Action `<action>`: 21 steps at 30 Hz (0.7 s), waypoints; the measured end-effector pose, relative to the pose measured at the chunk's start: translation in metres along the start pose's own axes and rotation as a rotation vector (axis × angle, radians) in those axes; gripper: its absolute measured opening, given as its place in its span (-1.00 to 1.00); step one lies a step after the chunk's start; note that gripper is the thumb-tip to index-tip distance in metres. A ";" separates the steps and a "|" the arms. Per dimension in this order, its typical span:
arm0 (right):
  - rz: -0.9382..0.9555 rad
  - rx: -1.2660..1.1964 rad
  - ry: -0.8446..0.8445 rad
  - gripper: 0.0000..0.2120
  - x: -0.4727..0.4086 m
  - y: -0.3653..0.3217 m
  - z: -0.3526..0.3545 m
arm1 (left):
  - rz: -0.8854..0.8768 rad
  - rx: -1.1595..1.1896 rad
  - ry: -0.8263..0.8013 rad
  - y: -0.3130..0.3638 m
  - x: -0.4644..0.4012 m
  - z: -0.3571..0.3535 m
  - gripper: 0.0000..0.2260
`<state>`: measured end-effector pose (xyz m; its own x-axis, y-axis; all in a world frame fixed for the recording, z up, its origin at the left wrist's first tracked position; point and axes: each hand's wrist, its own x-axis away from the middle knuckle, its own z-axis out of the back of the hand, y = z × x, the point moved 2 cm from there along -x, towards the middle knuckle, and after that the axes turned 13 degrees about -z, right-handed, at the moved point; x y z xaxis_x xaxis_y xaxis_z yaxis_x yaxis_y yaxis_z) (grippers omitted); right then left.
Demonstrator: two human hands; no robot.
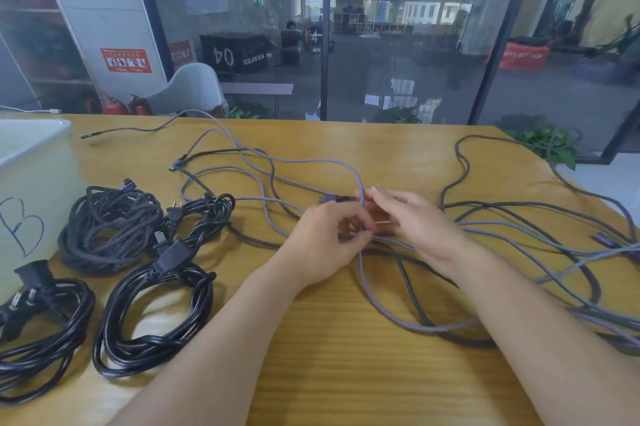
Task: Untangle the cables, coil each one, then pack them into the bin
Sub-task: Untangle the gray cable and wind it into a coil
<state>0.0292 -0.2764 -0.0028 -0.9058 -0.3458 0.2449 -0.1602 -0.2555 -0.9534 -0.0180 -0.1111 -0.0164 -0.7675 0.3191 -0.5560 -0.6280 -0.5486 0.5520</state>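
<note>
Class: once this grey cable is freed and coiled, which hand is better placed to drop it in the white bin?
Left. The left hand is on the white bin's side; the right hand would have to cross over.

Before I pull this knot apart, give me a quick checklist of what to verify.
1. Both hands on the knot: ok, left hand and right hand pinch the grey cables at mid-table.
2. Plug end free: cannot tell, one connector lies right at the fingers.
3. Slack to the right: ok, loose loops lie on the table.
4. Finished coils apart: ok, black coils sit left.
5. Bin within reach: ok, far left.
</note>
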 end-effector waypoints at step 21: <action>0.019 0.225 -0.291 -0.95 0.027 -0.014 -0.013 | 0.510 0.546 0.649 -0.015 -0.002 0.037 -0.79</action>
<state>0.0019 -0.2707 0.0148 -0.7531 -0.5864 0.2983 -0.0247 -0.4278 -0.9035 -0.0123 -0.0747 -0.0005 -0.8457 -0.4312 -0.3144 -0.3399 -0.0191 0.9403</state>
